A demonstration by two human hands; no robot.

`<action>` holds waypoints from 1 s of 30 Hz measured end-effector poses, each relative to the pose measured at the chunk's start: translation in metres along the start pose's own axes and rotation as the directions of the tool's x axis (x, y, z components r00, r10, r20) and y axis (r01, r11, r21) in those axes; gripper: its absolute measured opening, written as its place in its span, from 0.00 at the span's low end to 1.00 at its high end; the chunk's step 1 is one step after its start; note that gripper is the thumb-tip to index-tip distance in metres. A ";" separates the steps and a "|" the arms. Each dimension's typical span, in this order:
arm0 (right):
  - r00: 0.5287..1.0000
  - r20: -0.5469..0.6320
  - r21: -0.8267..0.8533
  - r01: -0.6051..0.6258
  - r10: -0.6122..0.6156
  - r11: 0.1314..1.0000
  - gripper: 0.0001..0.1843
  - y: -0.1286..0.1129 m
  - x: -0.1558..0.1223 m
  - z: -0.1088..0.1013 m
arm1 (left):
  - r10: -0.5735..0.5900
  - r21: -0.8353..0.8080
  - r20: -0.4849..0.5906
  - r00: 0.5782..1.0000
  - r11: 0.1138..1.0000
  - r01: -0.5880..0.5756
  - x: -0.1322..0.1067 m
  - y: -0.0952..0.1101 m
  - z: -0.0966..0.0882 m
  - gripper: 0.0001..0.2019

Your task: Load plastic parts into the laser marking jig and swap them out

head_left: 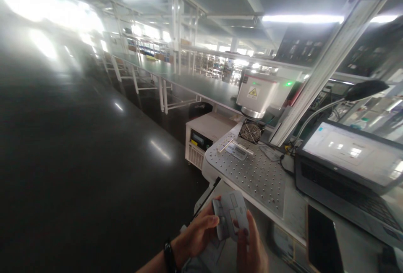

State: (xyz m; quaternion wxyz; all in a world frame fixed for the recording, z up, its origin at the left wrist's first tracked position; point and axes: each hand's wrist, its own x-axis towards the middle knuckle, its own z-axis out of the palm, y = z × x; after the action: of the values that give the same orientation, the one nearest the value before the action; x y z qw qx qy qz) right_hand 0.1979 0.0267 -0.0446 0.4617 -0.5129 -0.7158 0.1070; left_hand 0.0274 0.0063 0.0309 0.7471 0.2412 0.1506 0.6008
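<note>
My left hand (197,237) and my right hand (250,248) together hold a small stack of flat grey plates (231,218) at the bottom middle of the view. The left thumb presses on the stack's left edge, and the right fingers pinch it from below. A black band sits on my left wrist. Beyond the hands lies a perforated metal work plate (252,172) with another grey plate (236,151) resting in a fixture on it.
A laser marking head (256,94) with a warning label hangs over the work plate, a round fan (251,131) beneath it. An open laptop (349,168) stands at right, a dark phone (324,239) near it. A white control box (204,136) and long benches stand behind.
</note>
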 end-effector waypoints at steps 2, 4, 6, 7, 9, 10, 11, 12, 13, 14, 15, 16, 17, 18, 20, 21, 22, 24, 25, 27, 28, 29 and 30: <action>1.000 0.022 0.015 -0.012 0.011 1.000 0.26 -0.002 0.001 -0.002 | -0.007 0.012 0.012 1.000 1.000 0.007 0.001 0.001 0.000 0.26; 0.999 0.043 0.026 -0.032 0.030 0.999 0.26 -0.004 0.002 -0.003 | -0.006 0.019 0.014 1.000 1.000 0.006 0.001 0.001 -0.001 0.28; 0.998 0.040 0.009 -0.050 0.050 0.999 0.25 -0.008 0.004 -0.004 | -0.006 0.023 0.012 1.000 1.000 0.006 0.001 0.000 -0.003 0.29; 0.998 0.036 -0.007 -0.056 0.056 0.998 0.25 -0.010 0.005 -0.007 | -0.003 0.023 0.006 1.000 1.000 0.003 0.000 -0.002 -0.005 0.30; 0.997 0.024 -0.054 -0.077 0.078 0.996 0.26 -0.017 0.010 -0.016 | 0.011 0.017 -0.026 1.000 1.000 -0.010 -0.001 -0.004 -0.009 0.30; 0.996 0.012 -0.078 -0.089 0.090 0.993 0.26 -0.020 0.015 -0.024 | 0.021 0.017 -0.056 0.998 1.000 -0.020 -0.001 -0.006 -0.011 0.30; 0.995 -0.004 -0.106 -0.099 0.099 0.989 0.26 -0.024 0.023 -0.033 | 0.029 0.021 -0.095 0.995 0.999 -0.027 -0.002 -0.007 -0.013 0.31; 0.994 -0.030 -0.141 -0.109 0.106 0.984 0.27 -0.028 0.034 -0.043 | 0.031 0.028 -0.133 0.991 0.999 -0.027 -0.002 -0.008 -0.015 0.31; 0.995 -0.051 -0.171 -0.095 0.088 0.981 0.28 -0.031 0.048 -0.054 | 0.027 0.035 -0.164 0.986 0.999 -0.022 -0.002 -0.008 -0.016 0.32; 0.995 -0.074 -0.222 -0.075 0.059 0.972 0.30 -0.032 0.065 -0.065 | 0.021 0.043 -0.186 0.982 0.999 -0.013 -0.002 -0.009 -0.018 0.34; 0.996 -0.077 -0.290 -0.068 0.047 0.955 0.31 -0.031 0.084 -0.073 | 0.016 0.049 -0.201 0.979 0.999 -0.006 -0.002 -0.009 -0.019 0.36; 0.998 -0.057 -0.349 -0.018 -0.002 0.937 0.28 -0.028 0.105 -0.080 | 0.022 0.053 -0.216 0.976 0.999 -0.011 -0.002 -0.009 -0.019 0.37; 0.996 -0.005 -0.387 0.077 -0.085 0.919 0.23 -0.023 0.127 -0.083 | 0.042 0.054 -0.239 0.970 0.998 -0.030 -0.002 -0.008 -0.019 0.38; 0.987 0.045 -0.419 0.159 -0.154 0.894 0.20 -0.015 0.149 -0.084 | 0.078 0.057 -0.275 0.958 0.996 -0.064 -0.002 -0.009 -0.018 0.37; 0.971 0.151 -0.505 0.235 -0.183 0.830 0.19 0.004 0.188 -0.077 | 0.163 0.072 -0.379 0.911 0.987 -0.146 -0.002 -0.010 -0.017 0.33; 0.968 0.203 -0.550 0.238 -0.148 0.801 0.20 0.015 0.205 -0.071 | 0.207 0.082 -0.425 0.881 0.978 -0.190 -0.002 -0.011 -0.016 0.32; 0.965 0.239 -0.577 0.234 -0.113 0.783 0.21 0.024 0.219 -0.063 | 0.248 0.096 -0.461 0.852 0.969 -0.230 -0.002 -0.013 -0.016 0.32; 0.955 0.289 -0.590 0.239 -0.075 0.771 0.22 0.038 0.240 -0.045 | 0.317 0.124 -0.494 0.810 0.947 -0.295 -0.003 -0.018 -0.017 0.34; 0.951 0.301 -0.582 0.246 -0.075 0.775 0.22 0.042 0.248 -0.036 | 0.342 0.134 -0.495 0.799 0.938 -0.319 -0.003 -0.020 -0.019 0.36; 0.943 0.316 -0.550 0.269 -0.101 0.790 0.22 0.044 0.260 -0.017 | 0.370 0.149 -0.483 0.793 0.928 -0.342 -0.003 -0.023 -0.023 0.39; 0.940 0.321 -0.531 0.280 -0.116 0.800 0.22 0.044 0.265 -0.008 | 0.368 0.152 -0.472 0.801 0.929 -0.337 -0.003 -0.024 -0.025 0.40; 0.936 0.326 -0.510 0.290 -0.130 0.810 0.22 0.042 0.270 0.001 | 0.358 0.155 -0.459 0.813 0.934 -0.323 -0.004 -0.023 -0.027 0.40; 0.934 0.328 -0.490 0.298 -0.144 0.819 0.22 0.040 0.275 0.010 | 0.341 0.161 -0.445 0.828 0.940 -0.301 -0.005 -0.021 -0.028 0.40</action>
State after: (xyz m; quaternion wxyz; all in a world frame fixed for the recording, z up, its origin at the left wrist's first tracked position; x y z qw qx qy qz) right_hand 0.2026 0.2767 0.0768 0.2062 -0.5130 -0.8294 -0.0799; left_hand 0.0294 0.0035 -0.0043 0.5662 0.1424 0.3081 0.7511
